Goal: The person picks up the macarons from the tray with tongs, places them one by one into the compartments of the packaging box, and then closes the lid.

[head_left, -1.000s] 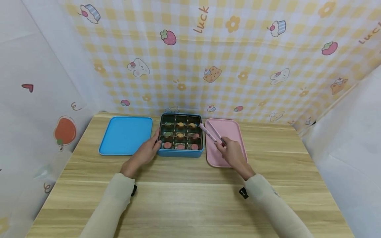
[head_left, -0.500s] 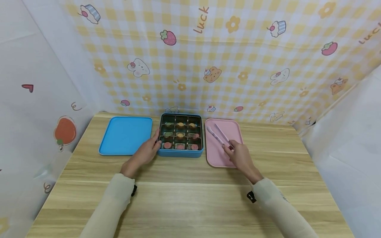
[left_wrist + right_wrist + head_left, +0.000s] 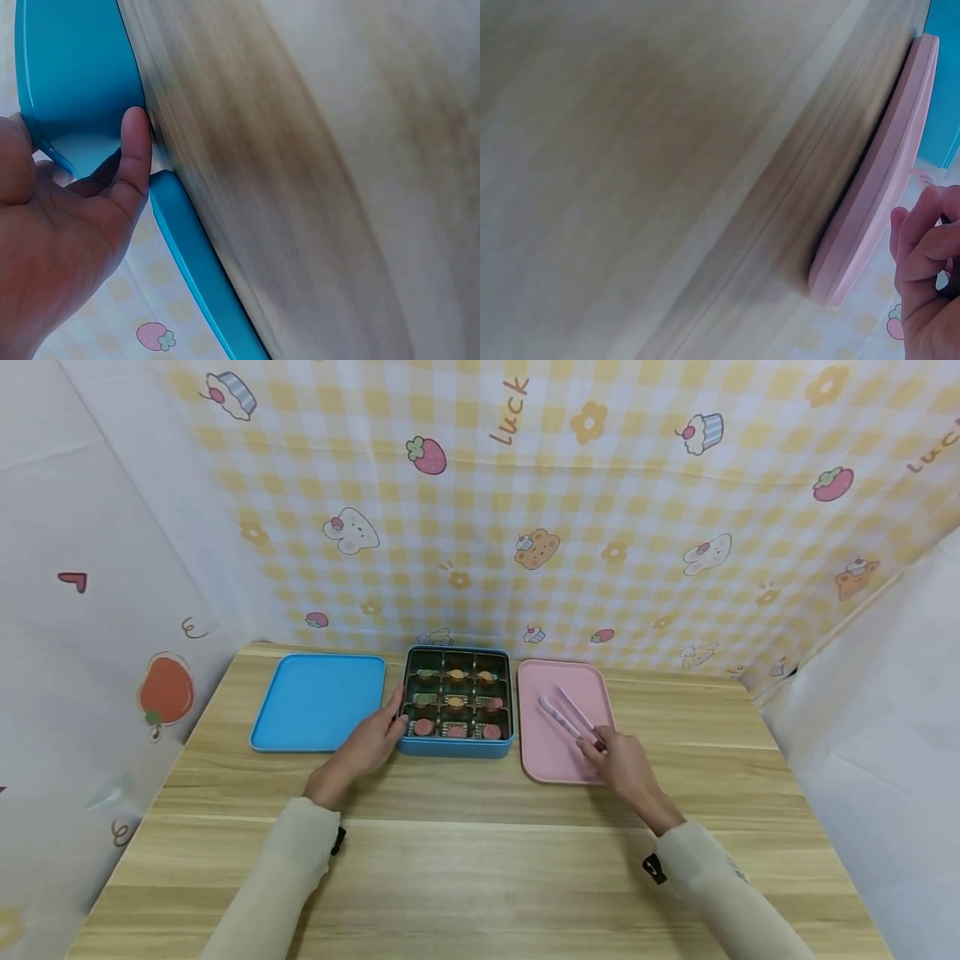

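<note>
A square blue nine-part box held small pink, yellow and green pieces, the left hand gripped its side, and the right hand pinched slim pale tongs that had moved farther right over a flat pink tray.

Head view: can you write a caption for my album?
Left fingers grip a divided blue box while right fingers hold tongs over a pink tray.

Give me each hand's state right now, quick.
Left hand: closed, gripping the blue box at its left side.
Right hand: closed, holding the tongs over the pink tray.
</note>
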A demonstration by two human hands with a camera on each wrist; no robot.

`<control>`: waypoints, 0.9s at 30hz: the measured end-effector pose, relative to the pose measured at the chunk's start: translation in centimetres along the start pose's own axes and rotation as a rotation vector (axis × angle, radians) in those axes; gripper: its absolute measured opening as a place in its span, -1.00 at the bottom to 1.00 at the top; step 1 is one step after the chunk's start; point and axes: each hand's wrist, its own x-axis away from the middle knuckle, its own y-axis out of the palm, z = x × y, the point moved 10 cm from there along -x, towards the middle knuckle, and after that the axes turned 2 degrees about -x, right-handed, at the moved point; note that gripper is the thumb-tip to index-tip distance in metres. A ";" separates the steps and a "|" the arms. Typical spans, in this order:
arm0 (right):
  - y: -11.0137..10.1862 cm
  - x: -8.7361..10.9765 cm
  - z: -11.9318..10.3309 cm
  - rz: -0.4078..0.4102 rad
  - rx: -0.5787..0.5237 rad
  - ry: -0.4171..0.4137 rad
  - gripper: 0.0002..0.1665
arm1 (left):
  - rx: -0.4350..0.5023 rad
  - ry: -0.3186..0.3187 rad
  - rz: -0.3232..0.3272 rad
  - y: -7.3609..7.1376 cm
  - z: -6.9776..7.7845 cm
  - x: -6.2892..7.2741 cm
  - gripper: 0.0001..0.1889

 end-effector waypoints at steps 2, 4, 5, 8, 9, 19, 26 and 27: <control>0.0 0.2 0.2 -0.001 0.009 0.000 -0.72 | -0.001 0.000 -0.001 0.0 0.0 0.0 -0.35; 0.0 0.3 0.5 -0.001 0.014 0.005 -0.73 | -0.008 0.001 -0.001 0.0 0.0 0.0 -0.35; 0.0 0.4 0.6 -0.001 0.015 0.008 -0.74 | -0.011 0.003 -0.001 0.0 0.0 0.0 -0.35; 0.1 0.6 0.9 -0.004 0.017 0.017 -0.75 | -0.016 0.005 -0.001 0.0 0.1 0.1 -0.35; 0.1 0.6 0.9 -0.005 0.020 0.018 -0.75 | -0.017 0.006 -0.001 -0.1 0.2 0.1 -0.35; 0.5 0.6 1.2 -0.050 0.041 0.062 -0.65 | -0.009 -0.012 -0.001 0.0 0.2 0.1 -0.35; 0.7 0.6 1.0 -0.082 0.061 0.066 -0.67 | -0.011 -0.046 -0.020 0.1 -0.1 0.0 -0.33; 0.7 0.6 1.0 -0.085 0.065 0.067 -0.68 | -0.010 -0.048 -0.024 0.2 -0.1 -0.1 -0.33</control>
